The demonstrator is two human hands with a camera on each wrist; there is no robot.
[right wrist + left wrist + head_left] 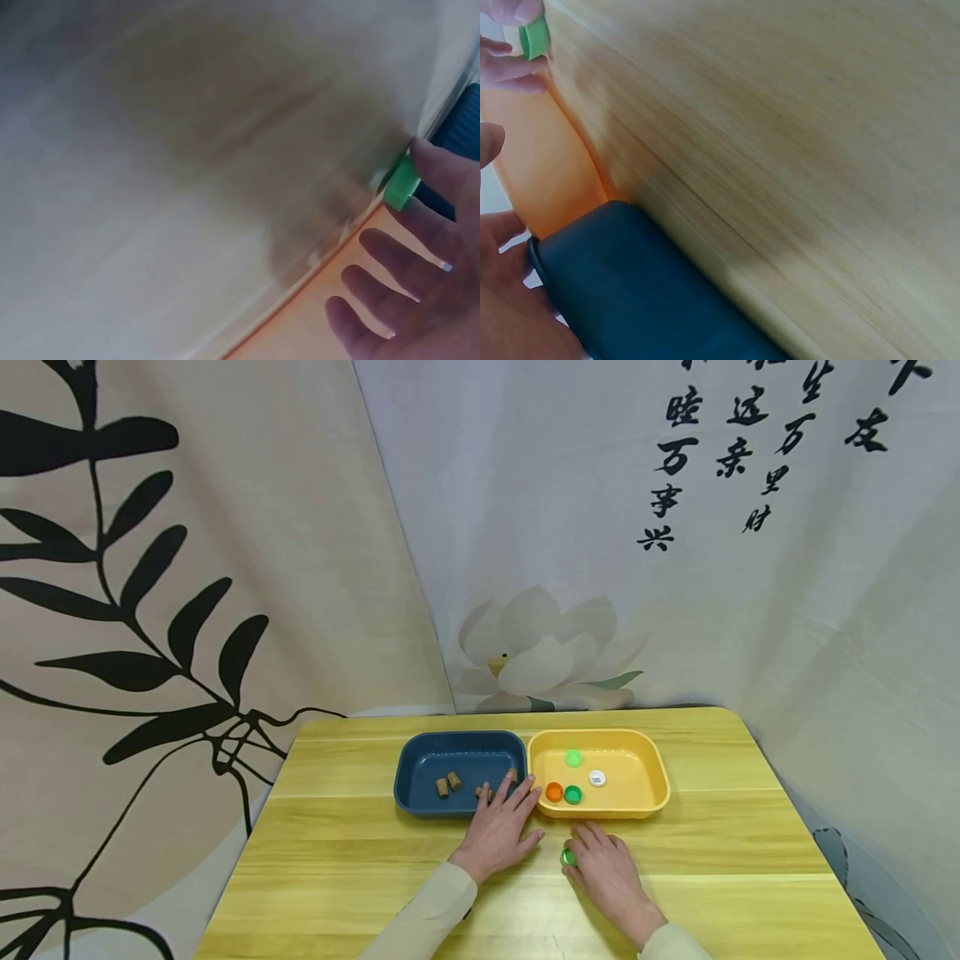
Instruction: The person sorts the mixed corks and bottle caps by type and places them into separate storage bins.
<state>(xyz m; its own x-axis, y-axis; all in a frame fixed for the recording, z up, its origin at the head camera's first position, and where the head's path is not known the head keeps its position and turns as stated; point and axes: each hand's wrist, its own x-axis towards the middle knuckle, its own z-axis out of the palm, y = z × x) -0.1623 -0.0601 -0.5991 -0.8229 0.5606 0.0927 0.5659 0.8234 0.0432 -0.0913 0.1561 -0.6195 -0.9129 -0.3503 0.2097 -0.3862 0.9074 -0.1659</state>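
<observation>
Over on the left, the left hand (501, 827) lies flat and spread on the table (337, 860), fingers straight, its tips reaching over the near rim of the blue tray (420, 752) at about twelve o'clock from the wrist. It holds nothing. Inside that tray sit a few small brown cork-like cylinders (448, 784), stubby and matt; the tray itself is smooth plastic, rectangular with rounded corners.

Moving right, the yellow tray (652, 768) stands touching the blue one, same shape, glossy. In it lie flat round bottle caps: a pale green cap (573, 758) toward the far side, a white cap (597, 778), an orange cap (554, 792) and a dark green cap (573, 794) near the front wall.

Now the right hand (609, 870): it rests on the table just in front of the yellow tray, thumb and forefinger pinching a bright green cap (568, 857) at its ten o'clock. The right wrist view shows the cap (401, 184) edge-on between the fingertips, ridged plastic, other fingers loosely spread.

My read: this looks like sorting, caps to yellow, corks to blue, with one cap picked up and not yet dropped. The next move would call for a short lift over the low front wall, toward twelve o'clock, and a clean release.

The table is pale wood grain, smooth.
</observation>
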